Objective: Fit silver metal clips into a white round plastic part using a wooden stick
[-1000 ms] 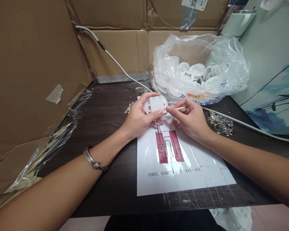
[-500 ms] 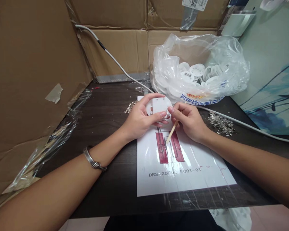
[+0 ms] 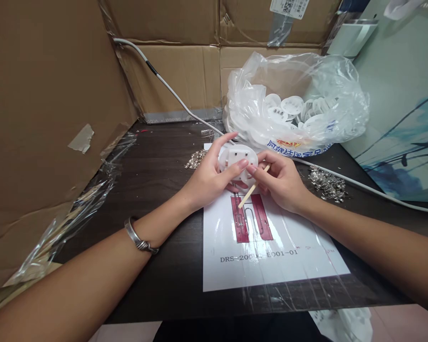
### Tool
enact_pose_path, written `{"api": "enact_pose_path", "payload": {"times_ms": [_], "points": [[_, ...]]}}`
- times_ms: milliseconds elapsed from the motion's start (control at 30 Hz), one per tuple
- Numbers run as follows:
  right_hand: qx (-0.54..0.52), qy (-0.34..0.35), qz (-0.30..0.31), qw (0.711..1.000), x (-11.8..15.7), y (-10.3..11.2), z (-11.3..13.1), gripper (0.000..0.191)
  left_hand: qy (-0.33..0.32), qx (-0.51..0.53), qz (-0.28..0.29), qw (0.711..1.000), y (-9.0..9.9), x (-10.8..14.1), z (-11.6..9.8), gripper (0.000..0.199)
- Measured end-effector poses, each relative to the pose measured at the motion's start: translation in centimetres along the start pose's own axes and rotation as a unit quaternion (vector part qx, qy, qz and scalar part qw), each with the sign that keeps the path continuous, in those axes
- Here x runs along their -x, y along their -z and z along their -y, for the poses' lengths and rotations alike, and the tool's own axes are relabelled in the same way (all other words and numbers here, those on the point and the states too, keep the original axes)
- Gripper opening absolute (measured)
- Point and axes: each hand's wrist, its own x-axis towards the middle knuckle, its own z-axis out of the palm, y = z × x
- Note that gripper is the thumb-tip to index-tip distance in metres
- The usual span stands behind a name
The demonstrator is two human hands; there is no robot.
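Observation:
My left hand (image 3: 214,175) grips a round white plastic disc (image 3: 237,156) by its left side, thumb across its face and index finger raised off the top edge. Small dark spots and cut-outs show on the disc's face. A thin pale wooden stick (image 3: 248,194) lies in my right hand (image 3: 282,180), its free end pointing down and left. My right thumb and fingertips meet the disc's right edge, close to the left thumb. What lies between the right fingertips is too small to make out. Below the hands is a printed sheet (image 3: 228,273) with a red and black diagram.
Behind the hands stands a clear plastic bag (image 3: 246,111) holding many white discs (image 3: 291,104). Small metal parts lie in one pile (image 3: 196,159) at left and another pile (image 3: 328,184) at right. A white cable (image 3: 178,98) crosses the table. Cardboard walls (image 3: 178,71) stand behind and left.
The disc has tilted, so dark spots now show on its face. My left index finger has lifted off its top edge. The stick's free end has swung left.

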Motion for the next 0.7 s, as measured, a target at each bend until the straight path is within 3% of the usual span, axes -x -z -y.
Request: {"api": "enact_pose_path", "payload": {"times_ms": [233,700], "points": [[0.052,0.033,0.005,0.998,-0.02,-0.11,-0.2,0.029,0.029,-0.018,-0.025,0.999,-0.21,0.16,-0.22,0.028],[0.067,0.041,0.003,0.997,0.01,-0.02,-0.16,0.023,0.016,-0.049,-0.024,0.998,-0.31,0.05,-0.3,0.02]]}}
